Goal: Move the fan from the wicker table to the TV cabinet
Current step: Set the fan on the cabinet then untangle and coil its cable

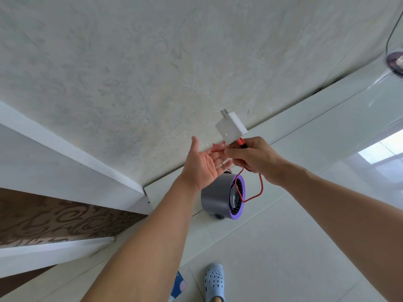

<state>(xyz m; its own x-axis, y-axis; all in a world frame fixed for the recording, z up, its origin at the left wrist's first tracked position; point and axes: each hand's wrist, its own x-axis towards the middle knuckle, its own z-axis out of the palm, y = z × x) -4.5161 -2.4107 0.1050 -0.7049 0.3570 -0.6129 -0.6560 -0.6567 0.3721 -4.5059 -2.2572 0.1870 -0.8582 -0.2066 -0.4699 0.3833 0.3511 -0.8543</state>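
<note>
**Inspector:** Where did the fan stand?

**Assistant:** The small grey drum-shaped fan with the purple grille ring (pixel 222 196) rested on the glossy white cabinet top (pixel 305 138), directly below both hands and nearer the wearer than the grip. Its drum axis ran roughly level, with the grille turned toward the right-hand side.

**Inspector:** State of the hands?

**Assistant:** The right hand (pixel 254 158) was closed around the red braided cable (pixel 257 192) just under the white square plug adapter (pixel 232 127), which stood above the fist with its prongs pointing up and away. The left hand (pixel 201 166) was spread, palm up, gripping nothing, fingers reaching toward the right fist. A pale strand crossed its fingers; I could not tell what it was.

**Inspector:** The governing relation?

**Assistant:** The cable looped slack down from the right fist past the grille. Neither hand touched the fan body; the left wrist hung nearer to it. In my judgement the fan was already set down, leaving only the lead to be dealt with.
</note>
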